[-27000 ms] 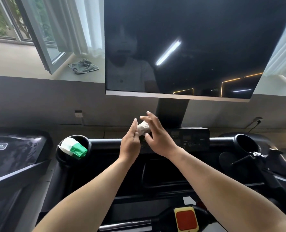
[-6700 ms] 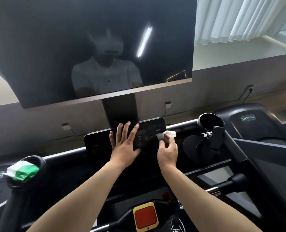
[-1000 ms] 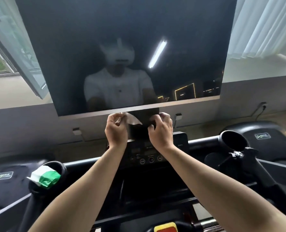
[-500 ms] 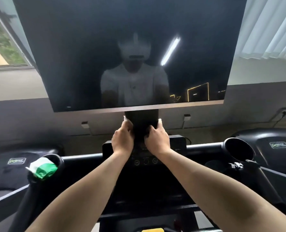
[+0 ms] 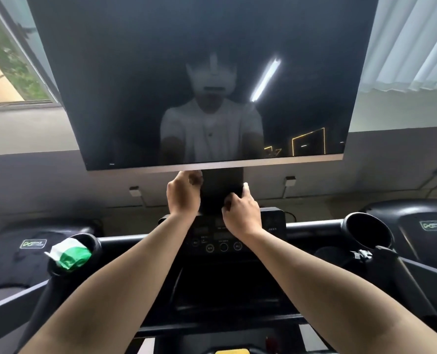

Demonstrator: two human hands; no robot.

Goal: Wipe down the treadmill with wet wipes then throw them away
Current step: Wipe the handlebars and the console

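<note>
The treadmill's big dark screen (image 5: pixel 199 85) stands on a black post (image 5: pixel 222 190) above the control panel (image 5: pixel 217 241). My left hand (image 5: pixel 183 194) curls round the post's left edge just under the screen. My right hand (image 5: pixel 240 213) grips the post's right side, lower down. Only a small pale tip of the wet wipe (image 5: pixel 245 185) shows above my right hand; the rest is hidden behind the post and my fingers. A green and white pack of wipes (image 5: pixel 70 254) sits in the left cup holder.
The right cup holder (image 5: pixel 367 232) holds nothing. Covered treadmills stand to the left (image 5: pixel 20 251) and right (image 5: pixel 432 226). A yellow stop button (image 5: pixel 231 351) peeks in at the bottom edge. An open window (image 5: pixel 7 60) is at the left and curtains (image 5: pixel 411 42) hang at the right.
A second ago both hands held the wipe stretched in front of the post. They have since moved to either side of the post, and my left hand has slid up toward the screen.
</note>
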